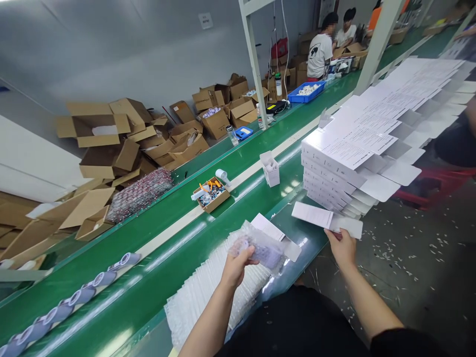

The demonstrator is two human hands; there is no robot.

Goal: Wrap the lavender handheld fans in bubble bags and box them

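Note:
My left hand is closed on a clear bubble-wrap bag with something pale purple inside; what it is exactly does not show. Between thumb and fingers, my right hand pinches a small white box by its open flap end. Partly hidden behind the bag lies another white carton, its flap sticking out to the right. Below my left hand, a long row of flat bubble-wrap bags leans along the table edge. Just beyond my right hand rises a tall stack of white printed boxes with flaps open.
Across the green conveyor belt stand an open white box and a small carton of parts. Purple-grey cylindrical pieces line the belt's left. Cardboard boxes pile up behind. Two people sit near a blue tray.

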